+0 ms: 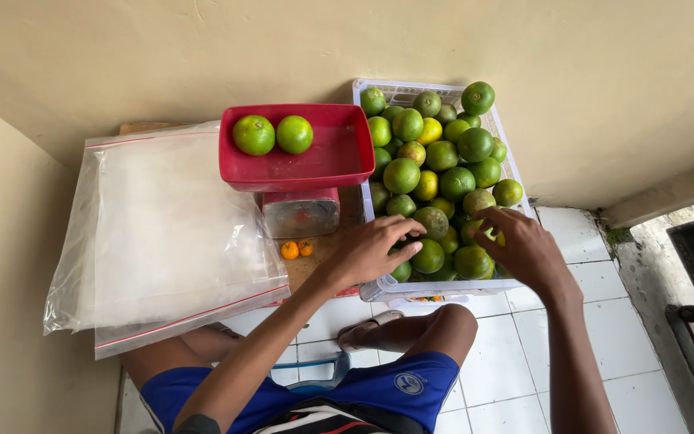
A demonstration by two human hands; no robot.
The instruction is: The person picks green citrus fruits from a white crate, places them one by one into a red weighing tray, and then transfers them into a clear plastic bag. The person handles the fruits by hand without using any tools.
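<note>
Two green citrus fruits (273,134) sit in red scale tray (295,149). Left hand (373,249) and right hand (521,245), fingers loosely spread, rest on fruit in white crate (371,285); neither grips.

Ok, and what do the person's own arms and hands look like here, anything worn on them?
Both arms are bare along all that shows, with no sleeves in view. The left hand and right hand wear no gloves, and no rings, watch or bracelets show. Lower down, blue shorts with a small round white emblem.
</note>
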